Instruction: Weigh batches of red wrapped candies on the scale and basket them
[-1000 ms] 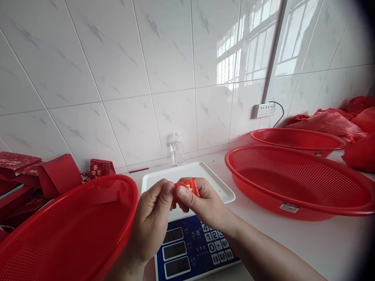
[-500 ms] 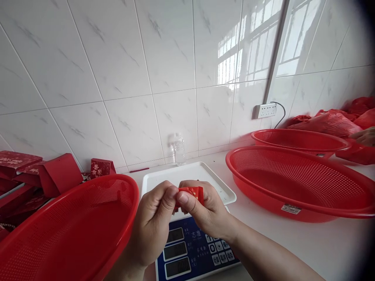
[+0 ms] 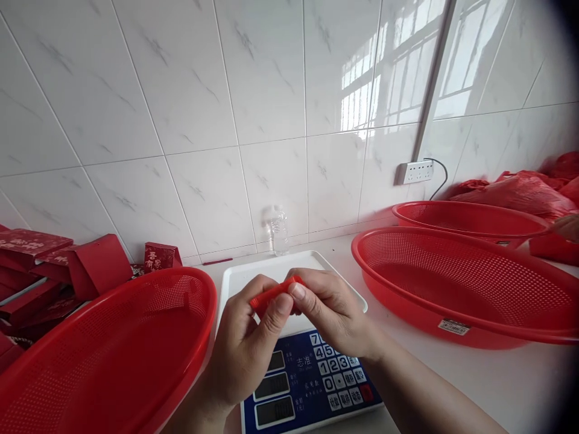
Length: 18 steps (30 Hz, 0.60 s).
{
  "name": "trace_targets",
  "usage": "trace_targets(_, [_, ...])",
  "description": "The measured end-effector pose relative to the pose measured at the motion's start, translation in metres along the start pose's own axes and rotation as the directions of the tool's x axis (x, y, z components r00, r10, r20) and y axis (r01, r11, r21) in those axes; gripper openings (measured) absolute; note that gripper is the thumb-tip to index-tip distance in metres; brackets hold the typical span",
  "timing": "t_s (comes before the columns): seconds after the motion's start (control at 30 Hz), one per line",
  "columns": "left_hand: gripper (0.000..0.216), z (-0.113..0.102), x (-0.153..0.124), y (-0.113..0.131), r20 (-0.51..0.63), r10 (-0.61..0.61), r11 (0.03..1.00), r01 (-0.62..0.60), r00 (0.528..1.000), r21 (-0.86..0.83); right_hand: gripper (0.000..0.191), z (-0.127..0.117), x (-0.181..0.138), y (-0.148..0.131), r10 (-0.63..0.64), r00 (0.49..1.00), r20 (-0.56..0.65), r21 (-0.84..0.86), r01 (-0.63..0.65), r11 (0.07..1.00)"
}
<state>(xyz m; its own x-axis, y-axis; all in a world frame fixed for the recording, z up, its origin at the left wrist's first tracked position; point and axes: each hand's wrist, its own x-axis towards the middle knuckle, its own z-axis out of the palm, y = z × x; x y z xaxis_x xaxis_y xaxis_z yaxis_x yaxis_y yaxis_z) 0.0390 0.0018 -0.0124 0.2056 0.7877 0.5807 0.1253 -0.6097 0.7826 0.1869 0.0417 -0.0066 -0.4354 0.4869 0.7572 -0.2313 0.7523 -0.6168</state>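
Observation:
A small red packet [image 3: 271, 295] is pinched between both hands above the scale's tray. My left hand [image 3: 246, 346] is closed, with thumb and fingers on the packet's left part. At its other end, my right hand [image 3: 339, 313] grips it between thumb and fingertips. The packet's contents and underside are hidden by the fingers. Below the hands is a digital scale with a blue keypad panel [image 3: 312, 395] and display windows. Its white tray [image 3: 248, 277] sits behind the hands.
A red perforated basket [image 3: 205, 301] stands at left, beside red printed boxes [image 3: 102, 268]. Two red baskets are on the right, the nearer basket [image 3: 407, 301] in front. A clear bottle [image 3: 279, 232] stands by the wall. Red bags [image 3: 515, 193] and another person's hand [image 3: 566, 228] show at far right.
The packet has turned and now points to the lower left, more of it lying in my left hand. My right hand has shifted its pinch, uncovering more of the scale's keypad.

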Motion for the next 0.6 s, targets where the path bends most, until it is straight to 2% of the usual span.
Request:
trace_targets(0.07, [0.022,0.0003,0.0,0.0005,-0.007,0.011,1.0,-0.011,1.0,0.001,0.031,0.0004,0.0001,-0.0008,-0.011,1.0,0.001,-0.022,0.011,1.0])
trace_targets(0.2, [0.017,0.001,0.0018,0.0022,-0.106,0.056,0.995,-0.048,0.993,0.083,0.022,0.0006,0.0011,0.0003,-0.044,0.996,-0.079,0.018,0.045,0.999])
trace_targets(0.43, [0.005,0.0,0.0024,0.0072,-0.242,0.1,0.991,-0.073,0.965,0.116,0.016,0.0005,-0.0028,0.0084,-0.011,0.981,-0.195,0.004,0.012,1.0])
trace_targets(0.5, [0.005,-0.0001,0.0016,0.0086,-0.248,0.12,0.988,-0.089,0.961,0.129,0.007,0.0008,-0.0034,0.0079,-0.028,0.978,-0.207,-0.029,0.023,0.999])
trace_targets(0.6, [0.004,-0.0003,0.0009,0.0097,-0.242,0.157,0.978,-0.116,0.957,0.176,0.007,0.0016,-0.0025,0.005,-0.098,0.976,-0.194,-0.086,0.083,0.993])
